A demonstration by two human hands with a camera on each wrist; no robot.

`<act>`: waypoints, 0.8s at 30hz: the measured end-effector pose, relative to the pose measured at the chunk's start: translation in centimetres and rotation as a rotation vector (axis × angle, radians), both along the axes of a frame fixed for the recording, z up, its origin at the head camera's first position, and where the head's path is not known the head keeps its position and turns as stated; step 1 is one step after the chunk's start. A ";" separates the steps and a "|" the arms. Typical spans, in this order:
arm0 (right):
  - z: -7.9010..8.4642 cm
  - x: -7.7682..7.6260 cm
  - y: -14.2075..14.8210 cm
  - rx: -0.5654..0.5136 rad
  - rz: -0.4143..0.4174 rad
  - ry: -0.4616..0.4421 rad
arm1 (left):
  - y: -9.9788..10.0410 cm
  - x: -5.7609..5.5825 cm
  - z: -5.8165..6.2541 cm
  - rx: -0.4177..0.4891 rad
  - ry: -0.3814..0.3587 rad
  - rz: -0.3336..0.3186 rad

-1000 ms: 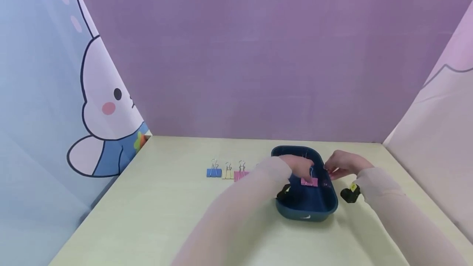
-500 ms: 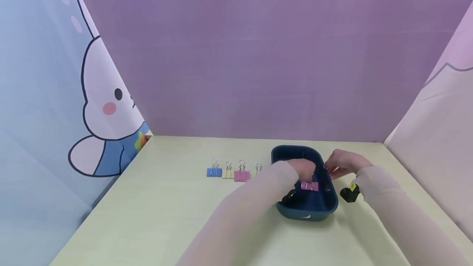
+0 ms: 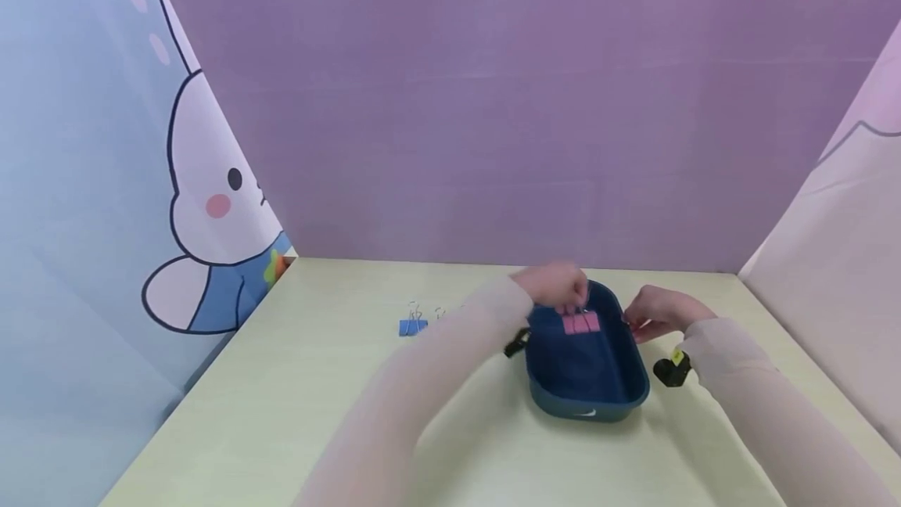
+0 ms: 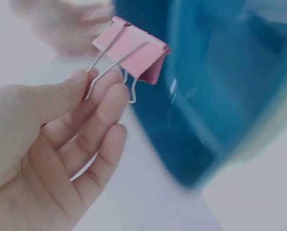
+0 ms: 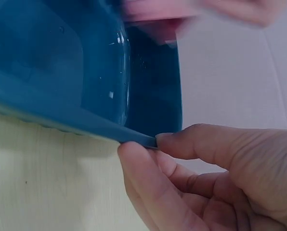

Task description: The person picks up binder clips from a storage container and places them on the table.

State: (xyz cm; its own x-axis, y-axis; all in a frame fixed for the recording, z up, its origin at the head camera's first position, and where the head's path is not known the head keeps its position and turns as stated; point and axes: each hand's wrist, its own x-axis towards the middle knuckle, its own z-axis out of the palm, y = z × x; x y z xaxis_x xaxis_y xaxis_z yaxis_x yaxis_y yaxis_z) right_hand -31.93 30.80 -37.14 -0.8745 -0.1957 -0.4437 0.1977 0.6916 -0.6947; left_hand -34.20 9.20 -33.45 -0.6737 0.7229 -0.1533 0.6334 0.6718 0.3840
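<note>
Pink clip lifted from tray

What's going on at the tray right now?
A person's left hand pinches a pink binder clip by its wire handles and holds it over the far end of the dark blue tray. The right hand pinches the tray's right rim. On the table to the left, a blue binder clip stands, with another partly hidden beside it.
</note>
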 end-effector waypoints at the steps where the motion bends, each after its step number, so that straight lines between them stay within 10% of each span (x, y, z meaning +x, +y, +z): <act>1: 0.1 0.0 0.0 0.002 0.002 0.001 | -1.2 -0.5 0.8 0.054 0.002 0.009; 10: 0.5 0.2 0.2 0.025 0.019 0.004 | -14.8 -4.7 4.1 0.237 0.116 0.305; 17: 0.7 0.0 0.5 0.041 0.020 0.012 | -23.6 -5.5 3.1 0.146 0.155 0.443; 24: 0.9 -0.1 0.6 0.052 0.020 0.004 | -27.5 -4.6 0.5 -0.015 0.068 0.508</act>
State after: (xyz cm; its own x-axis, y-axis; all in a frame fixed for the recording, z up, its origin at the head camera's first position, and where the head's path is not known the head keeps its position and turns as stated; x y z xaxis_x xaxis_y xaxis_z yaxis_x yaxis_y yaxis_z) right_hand -31.98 31.40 -36.26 -0.8725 -0.1901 -0.4502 0.1809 0.7303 -0.6588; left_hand -38.82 -18.34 -32.95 -0.9482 0.2998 -0.1054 0.2487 0.9065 0.3411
